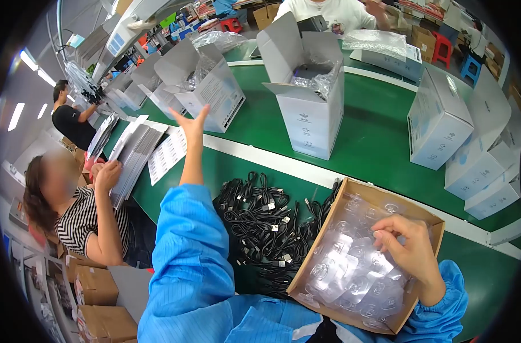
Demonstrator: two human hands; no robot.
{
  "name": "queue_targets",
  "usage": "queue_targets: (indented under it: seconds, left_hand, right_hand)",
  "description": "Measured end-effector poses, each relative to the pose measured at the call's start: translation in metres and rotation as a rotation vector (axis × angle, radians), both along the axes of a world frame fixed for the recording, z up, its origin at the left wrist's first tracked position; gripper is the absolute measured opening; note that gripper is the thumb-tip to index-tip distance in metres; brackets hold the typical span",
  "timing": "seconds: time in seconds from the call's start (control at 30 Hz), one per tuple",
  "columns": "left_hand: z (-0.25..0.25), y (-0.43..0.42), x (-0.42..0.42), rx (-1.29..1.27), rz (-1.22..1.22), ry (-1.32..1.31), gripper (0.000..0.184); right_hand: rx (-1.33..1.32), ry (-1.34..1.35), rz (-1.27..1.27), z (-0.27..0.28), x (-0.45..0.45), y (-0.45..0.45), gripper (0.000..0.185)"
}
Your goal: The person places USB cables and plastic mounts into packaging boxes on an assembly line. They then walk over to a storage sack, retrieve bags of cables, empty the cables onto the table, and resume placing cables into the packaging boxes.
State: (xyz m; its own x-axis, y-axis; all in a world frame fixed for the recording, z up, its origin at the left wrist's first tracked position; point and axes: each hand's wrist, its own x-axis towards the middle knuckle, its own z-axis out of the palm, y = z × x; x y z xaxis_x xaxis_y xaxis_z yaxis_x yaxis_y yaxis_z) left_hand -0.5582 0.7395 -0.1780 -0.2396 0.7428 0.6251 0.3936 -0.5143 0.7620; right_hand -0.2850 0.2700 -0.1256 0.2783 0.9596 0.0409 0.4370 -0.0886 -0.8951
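My left hand (193, 123) reaches forward, thumb and fingers spread, with nothing in it, close to an open white box (219, 103) filled with bubble wrap. Over a shallow cardboard tray (437, 237) my right hand (406, 243) is bent, fingers curled together above clear plastic pieces (352, 274); whether it pinches one is too small to tell. Left of the tray lies a heap of black coiled cables (260, 217) on the green table. Another open white box (310, 123) stands upright beyond the white rail, with bubble wrap showing in its top.
More white boxes (438, 123) stand at the right. At the left, a seated person in a striped top (94, 223) handles a stack of flat sheets (135, 148). A label sheet (167, 154) lies nearby. Another person (323, 12) is across the table. Brown cartons (103, 323) are at lower left.
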Motion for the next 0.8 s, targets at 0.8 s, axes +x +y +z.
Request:
queue_targets:
  seconds: [0.8]
  left_hand:
    - [-0.007,-0.117,0.129,-0.264,-0.538,0.122,0.115]
  right_hand:
    - [-0.017,-0.735,0.180,-0.014,0.008,-0.002,0.037]
